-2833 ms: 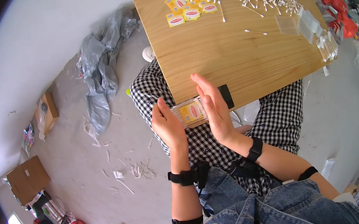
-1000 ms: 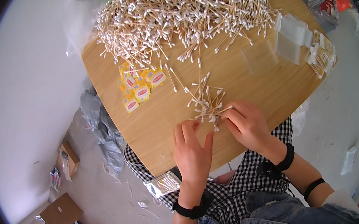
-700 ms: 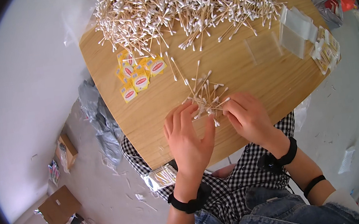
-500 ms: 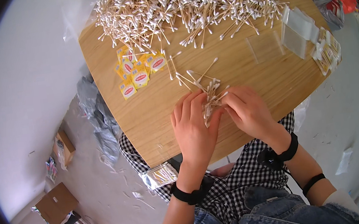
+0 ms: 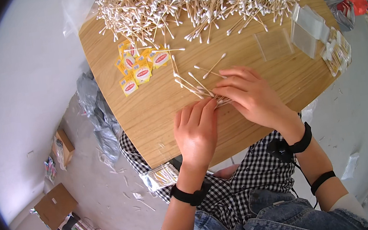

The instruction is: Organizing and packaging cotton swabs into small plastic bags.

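Note:
Near the front middle of the table, my left hand [image 5: 196, 129] is closed on one end of a small bunch of cotton swabs [image 5: 223, 102]. Over the other end curls my right hand [image 5: 252, 95], its fingers bent round the bunch and hiding most of it. Several loose cotton swabs [image 5: 193, 86] lie just beyond my fingertips, pointing different ways. One more loose swab [image 5: 214, 66] rests close to my right fingers. A large heap of wooden-stick cotton swabs [image 5: 197, 1] with white tips covers the far side of the table.
Yellow paper labels [image 5: 142, 71] lie at the table's left. On the right are flat clear bags [image 5: 310, 28], a single clear bag [image 5: 274, 45] and filled packs of swabs [image 5: 336, 52]. Another filled pack [image 5: 160, 177] sits by my lap. The wooden table [image 5: 148, 124] has a rounded edge.
My hands have gone from gathering a loose cluster of swabs to gripping a bunch lying sideways. My right hand has moved up and over it; a few swabs are left beyond my fingers.

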A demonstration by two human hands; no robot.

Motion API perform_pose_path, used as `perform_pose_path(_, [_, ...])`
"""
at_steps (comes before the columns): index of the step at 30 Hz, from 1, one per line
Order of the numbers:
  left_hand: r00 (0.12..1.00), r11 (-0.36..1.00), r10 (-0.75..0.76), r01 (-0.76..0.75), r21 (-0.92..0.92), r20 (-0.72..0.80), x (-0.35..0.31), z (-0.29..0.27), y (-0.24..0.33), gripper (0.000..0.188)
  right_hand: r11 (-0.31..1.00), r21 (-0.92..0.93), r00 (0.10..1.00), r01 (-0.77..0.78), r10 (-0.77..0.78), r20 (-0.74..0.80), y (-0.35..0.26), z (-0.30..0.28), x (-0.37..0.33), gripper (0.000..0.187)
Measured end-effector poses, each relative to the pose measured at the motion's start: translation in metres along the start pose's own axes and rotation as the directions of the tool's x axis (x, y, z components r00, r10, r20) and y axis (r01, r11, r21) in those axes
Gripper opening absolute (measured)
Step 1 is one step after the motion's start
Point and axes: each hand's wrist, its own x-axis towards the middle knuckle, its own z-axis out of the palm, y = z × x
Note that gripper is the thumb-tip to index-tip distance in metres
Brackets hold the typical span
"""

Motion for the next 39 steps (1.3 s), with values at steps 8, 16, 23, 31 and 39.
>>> perform_pose_path(8, [0.997, 0.997, -0.040, 0.035, -0.063, -0.068, -0.011, 0.002, -0.006, 0.026, 0.996, -0.085, 0.995, -0.040, 0.031, -0.099, 0.013, -0.005, -0.016, 0.019])
perform_pose_path(16, [0.998, 0.996, -0.050, 0.047, -0.077, -0.039, -0.030, -0.009, -0.010, 0.022, 0.964, -0.165, 0.955, -0.208, 0.164, -0.248, 0.033, -0.019, -0.018, 0.011])
perform_pose_path(23, [0.997, 0.993, -0.081, 0.080, -0.092, 0.000, -0.032, -0.011, -0.002, 0.028, 0.993, -0.021, 0.989, -0.117, 0.115, -0.091, -0.001, -0.009, -0.002, 0.018])
perform_pose_path(31, [0.998, 0.993, -0.069, 0.068, -0.096, -0.003, -0.035, -0.013, -0.004, 0.027, 0.999, 0.032, 1.000, -0.008, 0.008, 0.011, -0.022, 0.005, -0.020, 0.032])
perform_pose_path(39, [0.996, 0.992, -0.090, 0.087, -0.096, -0.028, -0.041, -0.013, -0.009, 0.019, 0.999, 0.019, 0.994, -0.049, 0.051, -0.093, -0.014, 0.004, -0.029, 0.028])
